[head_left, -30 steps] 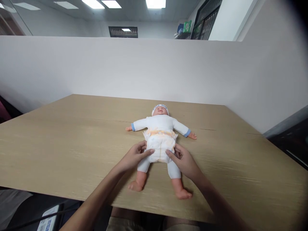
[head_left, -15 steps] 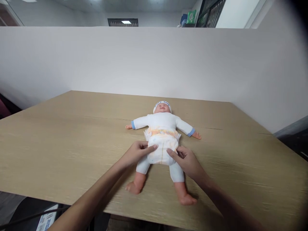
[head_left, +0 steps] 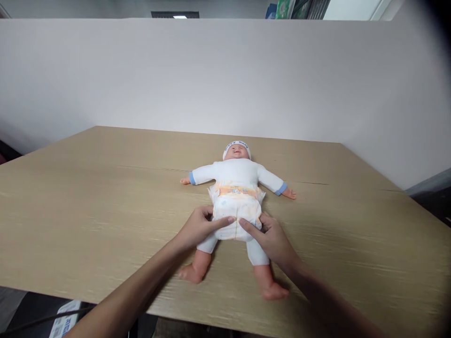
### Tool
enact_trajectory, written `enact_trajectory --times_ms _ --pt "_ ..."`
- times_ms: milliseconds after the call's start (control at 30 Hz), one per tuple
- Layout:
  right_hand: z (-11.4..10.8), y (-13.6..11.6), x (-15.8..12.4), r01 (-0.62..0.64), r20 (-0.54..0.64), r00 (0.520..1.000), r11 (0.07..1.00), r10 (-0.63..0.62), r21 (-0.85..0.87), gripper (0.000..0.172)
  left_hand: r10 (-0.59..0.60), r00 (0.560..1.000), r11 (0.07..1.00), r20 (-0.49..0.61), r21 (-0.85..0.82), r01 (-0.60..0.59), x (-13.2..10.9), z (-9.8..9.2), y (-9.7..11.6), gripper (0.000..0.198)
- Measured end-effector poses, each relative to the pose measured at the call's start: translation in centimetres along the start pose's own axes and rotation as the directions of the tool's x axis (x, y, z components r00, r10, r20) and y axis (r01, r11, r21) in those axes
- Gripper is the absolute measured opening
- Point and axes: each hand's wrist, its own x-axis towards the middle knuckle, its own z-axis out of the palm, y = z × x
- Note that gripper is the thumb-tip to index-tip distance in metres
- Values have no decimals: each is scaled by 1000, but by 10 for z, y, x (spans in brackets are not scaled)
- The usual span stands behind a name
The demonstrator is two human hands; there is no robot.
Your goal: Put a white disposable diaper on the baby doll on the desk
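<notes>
A baby doll (head_left: 239, 171) lies on its back on the table, arms spread, feet toward me. It wears a white suit with blue cuffs and a white cap. Around its hips sits a white diaper (head_left: 225, 206) with an orange patterned waistband. On the diaper's left side is my left hand (head_left: 202, 225), its thumb laid across the front and its fingers curled behind the edge. My right hand (head_left: 269, 234) grips the opposite edge in the same way. Both thumb tips nearly meet at the yellow centre line. The fingertips are partly hidden behind the diaper and the doll's hips.
The wood-coloured table (head_left: 105, 202) has thin seams across it. A white partition wall (head_left: 211, 70) rises behind its far edge. Below the near left edge are a dark object with a white label (head_left: 65, 319) and a black cable (head_left: 38, 323).
Both thumbs have slid inward over the diaper's front, closer to its centre line. The hands keep hold at the sides. The camera has tipped slightly downward.
</notes>
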Motion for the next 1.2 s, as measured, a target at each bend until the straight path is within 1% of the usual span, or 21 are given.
enact_trajectory --times_ms 67,133,200,267,333,400,467,500,567,633,700,800,900,1033,1067,1133,1200 --pt "0 1 1 -17 38 999 998 15 54 43 6 1000 1000 12 -17 -5 0 0 0 43" --pt "-2 2 0 7 47 999 999 -9 52 43 17 1000 1000 14 -6 -17 -1 -2 1 42" --pt "-6 3 -1 63 33 997 998 -62 -27 41 50 999 998 22 46 -51 -2 -5 3 41" --pt "-11 3 -2 132 39 991 981 -128 -144 37 126 990 984 66 115 -133 -4 -11 5 38" --pt "-18 3 -3 212 92 977 948 -195 -237 38 207 967 957 151 173 -232 -5 -17 6 39" --pt "-24 3 -1 287 165 954 916 -249 -281 49 250 942 926 224 227 -300 -6 -23 5 49" --pt "-29 3 2 340 224 933 893 -281 -295 58 262 933 893 248 304 -331 -6 -27 4 59" --pt "-31 3 3 360 247 923 886 -294 -292 58 268 932 875 245 344 -342 -5 -28 3 61" --pt "-33 4 7 389 281 907 879 -314 -275 50 286 927 838 241 405 -364 -4 -29 3 57" --pt "-35 5 9 400 305 897 881 -319 -255 41 300 919 817 256 428 -386 -2 -30 4 47" --pt "-36 6 11 382 315 900 893 -300 -240 37 302 911 812 280 425 -399 0 -30 6 38" --pt "-38 5 13 352 337 904 906 -264 -234 34 305 907 813 289 417 -406 1 -32 7 34" --pt "-39 4 13 355 346 901 904 -263 -238 33 317 906 815 279 409 -411 1 -31 5 39" --pt "-38 6 12 352 334 905 903 -262 -245 33 314 911 800 268 441 -406 -2 -29 4 71" --pt "-37 6 12 349 334 906 904 -259 -246 32 303 916 788 264 471 -397 -2 -28 5 75" --pt "-38 7 13 342 341 906 909 -252 -238 32 264 929 758 258 540 -365 -2 -26 6 72" --pt "-39 7 14 333 358 902 916 -241 -222 32 236 940 728 247 596 -339 -1 -25 8 59"
